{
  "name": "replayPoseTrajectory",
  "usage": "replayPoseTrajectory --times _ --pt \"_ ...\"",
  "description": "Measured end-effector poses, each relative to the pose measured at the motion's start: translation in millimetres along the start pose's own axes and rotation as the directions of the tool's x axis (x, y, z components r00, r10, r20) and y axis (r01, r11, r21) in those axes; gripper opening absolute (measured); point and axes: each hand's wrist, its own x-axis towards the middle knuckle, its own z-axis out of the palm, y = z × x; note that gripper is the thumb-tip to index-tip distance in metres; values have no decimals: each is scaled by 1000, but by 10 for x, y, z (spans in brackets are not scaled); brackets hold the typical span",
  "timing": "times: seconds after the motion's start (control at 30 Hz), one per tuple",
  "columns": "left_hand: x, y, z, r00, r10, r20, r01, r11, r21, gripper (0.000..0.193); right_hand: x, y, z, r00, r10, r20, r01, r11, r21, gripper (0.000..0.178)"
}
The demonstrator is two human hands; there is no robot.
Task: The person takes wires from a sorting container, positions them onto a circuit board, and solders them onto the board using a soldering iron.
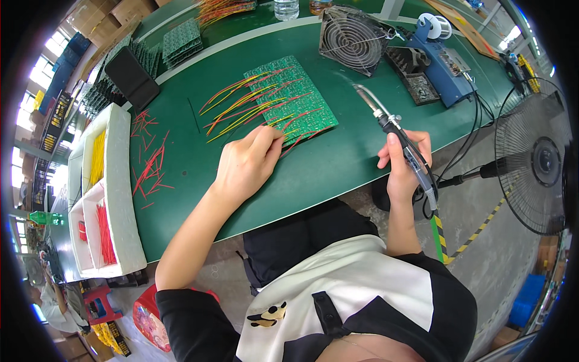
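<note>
1. White foam tray (125, 196): worktop (301, 187), left edge; contains yellow wires (98, 158) and red wires (105, 235).
2. Loose red pieces (149, 169): beside the tray.
3. Left hand (246, 164): fingertips drawn together at green circuit board (297, 92); whether pinching a wire, cannot tell.
4. Circuit board, bearing red and yellow leads (232, 105): mid-worktop.
5. Square fan (353, 41): far edge.
6. Right hand (403, 169): gripping soldering iron (393, 128), above near edge.
7. Blue soldering unit (449, 78): toward far right corner.
</note>
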Motion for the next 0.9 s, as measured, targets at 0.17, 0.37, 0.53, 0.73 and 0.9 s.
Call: replayPoseTrajectory --times 0.17,0.37,0.53,0.73,0.9 --pt "43 -23 38 1000 -28 -10 27 999 -26 8 -17 -50 -1 993 83 83 -88 995 53 19" --pt "32 -28 50 1000 4 -10 -4 1000 1 7 -33 -48 24 982 120 144 -127 991 41 17" --pt "18 -30 40 1000 5 21 -6 1000 20 7 -34 -51 16 978 116 173 -126 991 47 17" --pt "6 -22 51 999 -27 17 27 1000 7 6 -31 -62 10 969 129 209 -146 987 72 17" --pt "8 -10 52 1000 -29 11 29 1000 -6 6 -30 -76 16 964 127 233 -153 983 97 18"
